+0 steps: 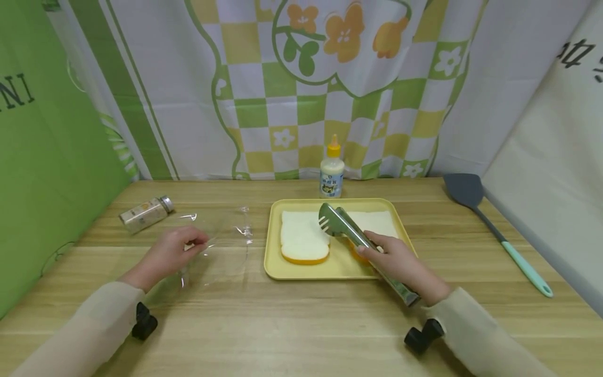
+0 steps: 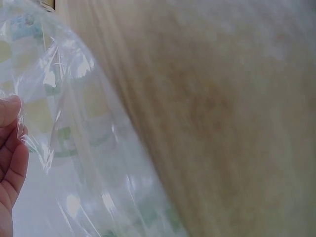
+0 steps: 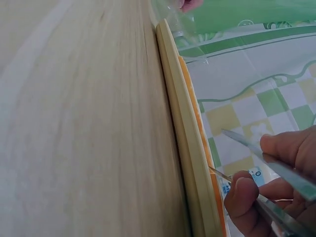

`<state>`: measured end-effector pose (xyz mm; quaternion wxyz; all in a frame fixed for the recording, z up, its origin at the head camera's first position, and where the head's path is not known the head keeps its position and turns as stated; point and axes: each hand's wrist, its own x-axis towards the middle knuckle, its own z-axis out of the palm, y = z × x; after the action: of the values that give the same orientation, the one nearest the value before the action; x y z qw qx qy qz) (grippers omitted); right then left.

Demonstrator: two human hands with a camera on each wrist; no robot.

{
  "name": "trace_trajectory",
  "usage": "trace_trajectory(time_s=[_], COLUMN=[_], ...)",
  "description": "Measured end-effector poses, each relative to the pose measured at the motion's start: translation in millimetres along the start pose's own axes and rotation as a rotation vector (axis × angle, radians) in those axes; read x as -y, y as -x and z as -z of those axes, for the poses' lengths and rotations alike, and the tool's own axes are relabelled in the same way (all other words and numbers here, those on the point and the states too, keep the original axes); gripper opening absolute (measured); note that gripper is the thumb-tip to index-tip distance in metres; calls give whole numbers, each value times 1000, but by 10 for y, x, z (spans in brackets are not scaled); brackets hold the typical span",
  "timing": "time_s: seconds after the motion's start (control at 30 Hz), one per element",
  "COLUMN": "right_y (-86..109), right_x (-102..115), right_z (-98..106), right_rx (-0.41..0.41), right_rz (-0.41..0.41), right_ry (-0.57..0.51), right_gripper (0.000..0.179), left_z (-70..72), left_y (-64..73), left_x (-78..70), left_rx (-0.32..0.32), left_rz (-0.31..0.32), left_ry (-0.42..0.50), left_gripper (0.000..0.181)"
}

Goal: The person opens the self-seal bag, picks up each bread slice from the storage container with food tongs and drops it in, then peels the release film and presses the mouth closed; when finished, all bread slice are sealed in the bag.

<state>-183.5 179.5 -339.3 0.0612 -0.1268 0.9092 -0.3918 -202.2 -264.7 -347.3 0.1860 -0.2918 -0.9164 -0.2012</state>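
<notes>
Your left hand [image 1: 171, 252] pinches clear plastic [image 1: 231, 254] at nine o'clock of the tray [image 1: 301, 272], your right hand [image 1: 404, 259] grips tongs [image 1: 354, 232] above the tray's bread [image 1: 304, 235] — squeezing them too hard could tear it.

Film [image 1: 223, 246]: transparent, creased, left of centre in the head view. Tongs [image 1: 355, 233]: metal, arms parted, slanting right of centre, tips toward upper left.

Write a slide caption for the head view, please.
Left grip pinches clear plastic; right grip holds tongs over bread on a tray.
</notes>
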Motion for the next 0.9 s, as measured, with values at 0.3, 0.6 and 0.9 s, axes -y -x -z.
trace_trajectory(time_s=[0.3, 0.6, 0.9], right_y=[-37, -78, -123], right_x=[58, 80, 139], right_z=[-64, -109, -189], right_rx=[40, 4, -58], right_rz=[-25, 9, 30], right_ry=[-20, 0, 63], right_gripper=[58, 26, 27], left_z=[13, 24, 13], left_y=[3, -9, 4], left_x=[-14, -34, -18], left_rx=[19, 36, 27], left_rz=[32, 61, 58], left_ry=[8, 15, 10], left_gripper=[13, 12, 12])
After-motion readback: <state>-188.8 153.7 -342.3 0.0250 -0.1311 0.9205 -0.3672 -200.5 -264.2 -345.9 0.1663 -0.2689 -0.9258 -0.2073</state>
